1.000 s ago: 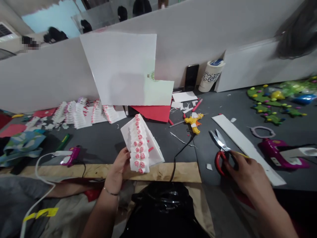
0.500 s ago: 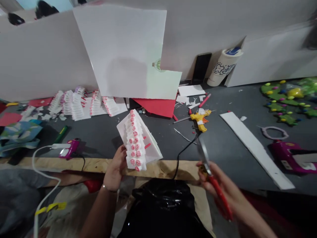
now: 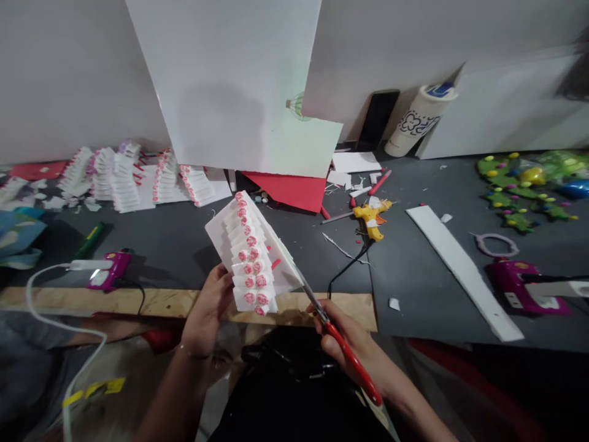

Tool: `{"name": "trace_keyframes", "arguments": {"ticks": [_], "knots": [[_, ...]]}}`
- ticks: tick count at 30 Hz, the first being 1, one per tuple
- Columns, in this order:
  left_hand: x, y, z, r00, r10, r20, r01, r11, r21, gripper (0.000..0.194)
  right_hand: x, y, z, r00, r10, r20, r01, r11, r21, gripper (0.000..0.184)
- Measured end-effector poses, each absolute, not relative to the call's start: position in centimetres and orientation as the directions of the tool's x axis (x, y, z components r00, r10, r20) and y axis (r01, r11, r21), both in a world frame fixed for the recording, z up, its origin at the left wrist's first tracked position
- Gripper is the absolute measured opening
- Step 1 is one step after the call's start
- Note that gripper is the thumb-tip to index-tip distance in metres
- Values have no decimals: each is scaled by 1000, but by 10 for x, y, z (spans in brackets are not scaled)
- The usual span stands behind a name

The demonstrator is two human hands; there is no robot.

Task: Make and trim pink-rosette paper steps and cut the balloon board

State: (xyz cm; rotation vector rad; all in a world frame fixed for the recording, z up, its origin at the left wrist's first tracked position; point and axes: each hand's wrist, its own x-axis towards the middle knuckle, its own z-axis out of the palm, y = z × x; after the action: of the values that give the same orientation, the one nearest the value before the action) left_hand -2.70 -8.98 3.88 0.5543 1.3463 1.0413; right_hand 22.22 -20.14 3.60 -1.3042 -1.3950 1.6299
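Observation:
My left hand (image 3: 213,304) is closed on the near left edge of a white card (image 3: 221,230), holding it up above the table's front edge. Down the card runs a layered strip of white tabs (image 3: 251,255) printed with red rose-like marks. A pair of scissors with red handles (image 3: 352,362) is gripped in my right hand (image 3: 350,331). Their blades point up and left, with the tips at the card's right edge. Whether the blades are around the card or only beside it I cannot tell.
A yellow glue gun (image 3: 370,218) with a black cord lies beyond my right hand. Rows of similar tabs (image 3: 124,181) lie at the back left. To the right are a white foam strip (image 3: 464,270) and a purple power adapter (image 3: 524,285). A cup (image 3: 418,120) and phone (image 3: 378,120) lean on the partition.
My right hand has lifted the scissors off the table and brought them left to the card's edge. My left hand still holds the card. The view has tilted downward.

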Motion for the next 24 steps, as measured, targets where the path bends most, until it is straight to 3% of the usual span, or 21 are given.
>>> {"name": "trace_keyframes", "arguments": {"ticks": [5,11,19,24], "knots": [[-30,-88,30,-42,877,-479,-257,453,853,39,224,-204,31,-308,911,-274,122,-248,-961,58],[-30,-84,25,18,877,-480,-225,471,853,46,226,-206,25,-242,927,-287,214,-238,-947,57],[-33,-85,15,31,865,-500,-213,495,842,32,224,-209,20,-183,948,-260,267,-206,-941,58],[-36,-86,14,47,863,-503,-211,501,839,35,220,-211,19,-137,965,-221,290,-175,-941,61]]}}
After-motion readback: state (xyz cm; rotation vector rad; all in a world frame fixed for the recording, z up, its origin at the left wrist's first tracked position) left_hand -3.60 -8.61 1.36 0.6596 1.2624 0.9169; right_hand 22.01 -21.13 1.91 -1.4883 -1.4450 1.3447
